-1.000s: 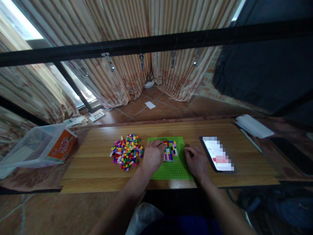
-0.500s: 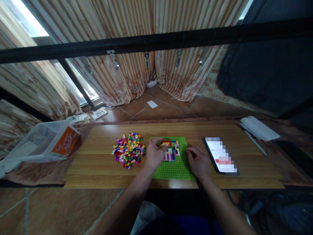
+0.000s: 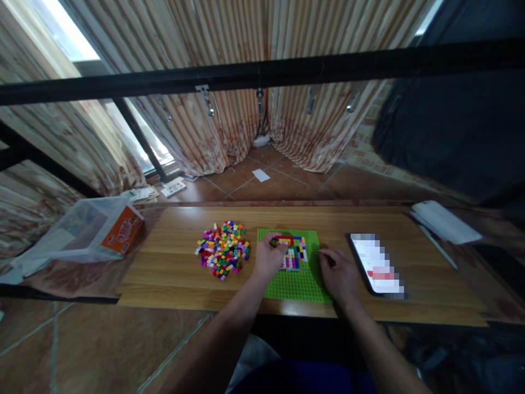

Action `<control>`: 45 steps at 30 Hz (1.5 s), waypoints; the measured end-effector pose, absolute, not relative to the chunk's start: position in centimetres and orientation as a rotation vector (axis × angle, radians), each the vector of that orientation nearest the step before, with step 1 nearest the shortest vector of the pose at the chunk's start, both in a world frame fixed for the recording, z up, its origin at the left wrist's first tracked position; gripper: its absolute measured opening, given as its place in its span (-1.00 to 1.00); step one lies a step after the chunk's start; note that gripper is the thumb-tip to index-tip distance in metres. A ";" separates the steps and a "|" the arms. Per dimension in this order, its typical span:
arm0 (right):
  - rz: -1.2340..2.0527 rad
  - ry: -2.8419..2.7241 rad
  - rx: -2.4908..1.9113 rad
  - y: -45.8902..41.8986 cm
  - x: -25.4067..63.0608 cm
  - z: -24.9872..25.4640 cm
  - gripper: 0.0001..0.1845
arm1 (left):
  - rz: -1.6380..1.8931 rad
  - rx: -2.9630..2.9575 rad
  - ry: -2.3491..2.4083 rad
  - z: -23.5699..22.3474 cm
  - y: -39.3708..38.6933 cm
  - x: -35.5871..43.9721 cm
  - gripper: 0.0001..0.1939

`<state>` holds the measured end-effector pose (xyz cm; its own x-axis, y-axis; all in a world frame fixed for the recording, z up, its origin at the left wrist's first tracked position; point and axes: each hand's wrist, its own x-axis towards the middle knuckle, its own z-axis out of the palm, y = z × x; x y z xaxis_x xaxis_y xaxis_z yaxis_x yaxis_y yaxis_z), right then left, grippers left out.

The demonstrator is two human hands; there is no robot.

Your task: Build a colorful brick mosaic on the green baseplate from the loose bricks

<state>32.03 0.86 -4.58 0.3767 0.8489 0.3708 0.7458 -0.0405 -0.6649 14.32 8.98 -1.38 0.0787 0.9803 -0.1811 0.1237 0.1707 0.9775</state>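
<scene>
Withdrawn slightly from the red row (image 3: 286,239) since the earlier frames, the left hand (image 3: 268,258) is bent at the block's left edge, and the right hand (image 3: 338,273) is curled at the baseplate's right edge; whether anything is pinched by either cannot be told. One table (image 3: 164,284) is occupied by one green baseplate (image 3: 297,290), near studs exposed; one brick pile (image 3: 223,251), left, beyond narrow bare wood; and one phone (image 3: 375,262), right, apart. One brick block (image 3: 294,254) is seated on the baseplate's far half.
</scene>
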 end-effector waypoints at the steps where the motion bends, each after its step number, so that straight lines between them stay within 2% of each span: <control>1: 0.157 -1.396 -1.803 0.9 32.0 -4.6 -0.65 | 0.957 1.207 1.313 -1.4 9.0 14.4 -0.67; 4: 0.143 -1.396 -1.803 0.9 32.1 -4.7 -0.63 | 0.954 1.248 1.338 -1.1 8.7 14.5 -0.68; 10: 0.102 -1.442 -1.839 0.7 32.5 -4.8 -0.58 | 1.063 1.504 1.454 -0.4 5.7 12.5 -0.54; 15: 0.099 -1.468 -1.843 0.6 32.7 -5.0 -0.56 | 1.105 1.729 1.474 -0.9 2.9 7.3 -0.64; 19: 0.109 -1.445 -1.874 0.6 32.7 -5.2 -0.56 | 1.187 1.664 1.664 -1.9 2.6 1.8 -0.73; 27: 0.102 -1.457 -1.906 0.6 32.9 -5.2 -0.56 | 1.045 1.512 2.150 -1.9 6.8 -6.5 -0.71; 34: 0.078 -1.452 -1.916 0.6 33.0 -5.2 -0.55 | 0.862 1.818 2.087 -1.9 8.6 -6.4 -0.71; 45: 0.037 -1.487 -1.904 0.6 33.2 -5.6 -0.50 | 0.766 1.887 1.991 -1.7 9.5 -5.7 -0.73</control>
<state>33.22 0.65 -5.60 0.3379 0.8578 0.3874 0.8377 -0.0865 -0.5392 -5.73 9.46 -1.68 -0.0980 0.9844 0.1464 0.8286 -0.0008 0.5599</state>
